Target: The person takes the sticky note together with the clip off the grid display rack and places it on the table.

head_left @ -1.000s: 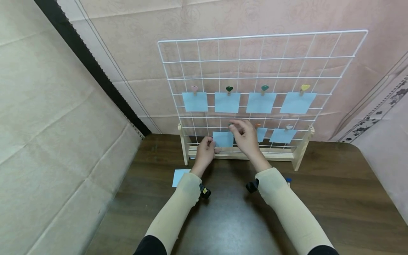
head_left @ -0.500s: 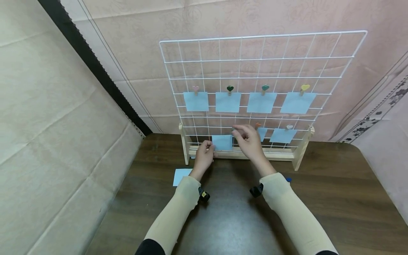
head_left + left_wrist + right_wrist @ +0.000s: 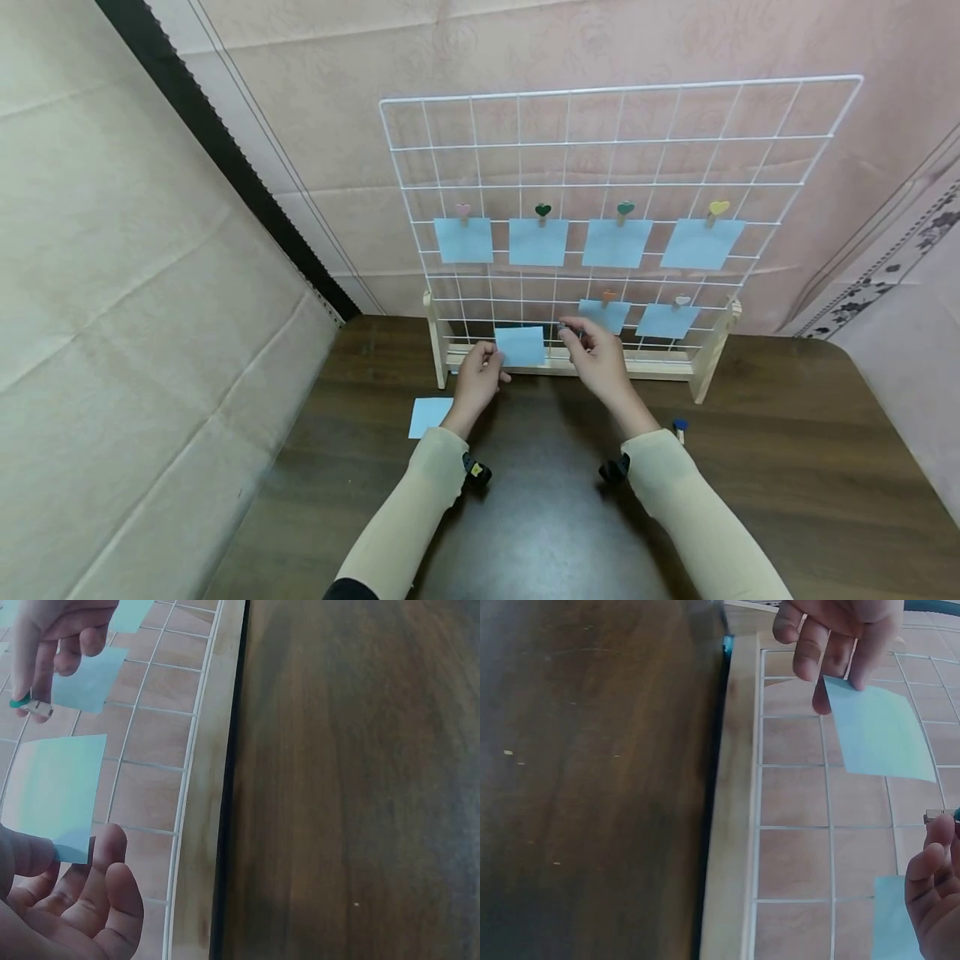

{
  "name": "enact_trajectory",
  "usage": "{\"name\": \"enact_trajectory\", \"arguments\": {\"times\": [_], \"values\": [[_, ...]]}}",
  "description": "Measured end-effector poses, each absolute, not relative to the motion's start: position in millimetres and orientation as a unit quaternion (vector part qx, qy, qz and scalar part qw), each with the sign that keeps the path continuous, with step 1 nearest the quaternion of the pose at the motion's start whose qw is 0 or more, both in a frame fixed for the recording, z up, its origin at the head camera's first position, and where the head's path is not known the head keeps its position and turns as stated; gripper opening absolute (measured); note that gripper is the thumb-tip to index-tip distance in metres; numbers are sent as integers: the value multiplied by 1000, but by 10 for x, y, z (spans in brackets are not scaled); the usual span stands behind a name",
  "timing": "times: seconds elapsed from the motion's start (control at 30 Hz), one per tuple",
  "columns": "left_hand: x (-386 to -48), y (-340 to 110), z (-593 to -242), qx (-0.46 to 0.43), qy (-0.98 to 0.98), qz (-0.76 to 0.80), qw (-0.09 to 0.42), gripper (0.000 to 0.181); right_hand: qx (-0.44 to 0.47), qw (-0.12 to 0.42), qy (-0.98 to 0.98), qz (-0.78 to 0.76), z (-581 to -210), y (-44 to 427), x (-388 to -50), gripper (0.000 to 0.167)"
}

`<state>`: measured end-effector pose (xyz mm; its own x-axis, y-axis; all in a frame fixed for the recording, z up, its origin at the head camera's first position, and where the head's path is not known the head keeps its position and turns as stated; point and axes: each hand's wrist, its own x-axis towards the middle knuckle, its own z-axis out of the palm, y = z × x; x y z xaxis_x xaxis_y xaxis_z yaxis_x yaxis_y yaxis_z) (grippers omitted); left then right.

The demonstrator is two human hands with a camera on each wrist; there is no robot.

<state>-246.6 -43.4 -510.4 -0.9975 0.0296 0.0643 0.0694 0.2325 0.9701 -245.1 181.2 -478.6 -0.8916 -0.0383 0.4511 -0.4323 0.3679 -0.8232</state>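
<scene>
Between thumb and fingers, the left hand (image 3: 478,382) pinches one edge of a light blue paper (image 3: 521,346) in front of the white wire grid (image 3: 622,183). To its right, the right hand (image 3: 600,358) pinches a small clip with a green top, apart from the paper. In the left wrist view the clip (image 3: 33,706) sits between thumb and finger, and the paper (image 3: 56,795) is held by its near edge. The right wrist view shows the paper (image 3: 881,729) hanging from the left hand (image 3: 840,637), with the right hand (image 3: 937,889) at the edge.
Four blue papers (image 3: 537,242) hang in a row from heart clips; two more (image 3: 667,321) hang lower right. Wooden feet (image 3: 437,342) hold the grid on the brown table (image 3: 525,533). A loose blue paper (image 3: 430,415) lies left; a blue-topped clip (image 3: 680,427) lies right.
Both hands have moved down, away from the lower grid wires, with the paper and clip still held. The orange-clipped paper behind the right hand now shows more fully.
</scene>
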Motion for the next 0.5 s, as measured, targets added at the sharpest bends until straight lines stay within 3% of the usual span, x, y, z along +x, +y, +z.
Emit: {"name": "enact_trajectory", "arguments": {"times": [0.5], "values": [[-2421,-541,-5202,-25,-779,-626,16,15,119,178,-797,565,-4899,1927,-2402,29]]}}
